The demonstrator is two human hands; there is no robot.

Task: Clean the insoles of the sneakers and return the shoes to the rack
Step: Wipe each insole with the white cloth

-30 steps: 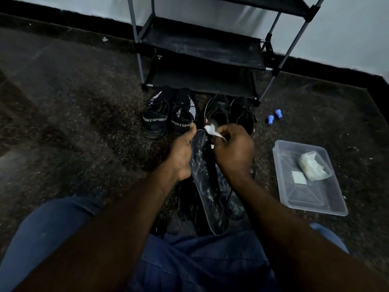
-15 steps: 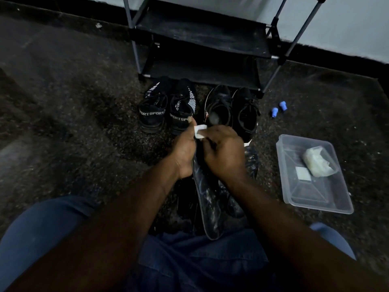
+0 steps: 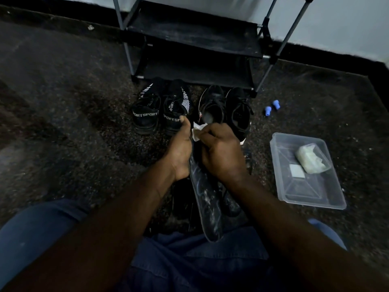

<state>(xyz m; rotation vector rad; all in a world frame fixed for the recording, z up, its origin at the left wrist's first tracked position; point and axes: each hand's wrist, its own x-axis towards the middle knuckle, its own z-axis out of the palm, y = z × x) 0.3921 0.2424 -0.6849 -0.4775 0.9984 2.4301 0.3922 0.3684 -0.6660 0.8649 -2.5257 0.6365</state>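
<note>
My left hand grips the upper end of a dark, smeared insole that slants down toward my lap. My right hand pinches a small white wipe and presses it on the insole's top end. Behind the hands, on the floor, stand a pair of black sneakers marked SPORT and a second black pair. The black shoe rack stands at the wall behind them, and its two visible shelves hold nothing.
A clear plastic tray lies on the floor at the right with a white wad and a small white square in it. Two small blue caps lie near the rack's right leg. More dark shoes lie under my forearms.
My right hand with the wipe has slid a little along the insole's top end, toward my left thumb. The camera has tipped slightly, so the rack sits higher in view.
</note>
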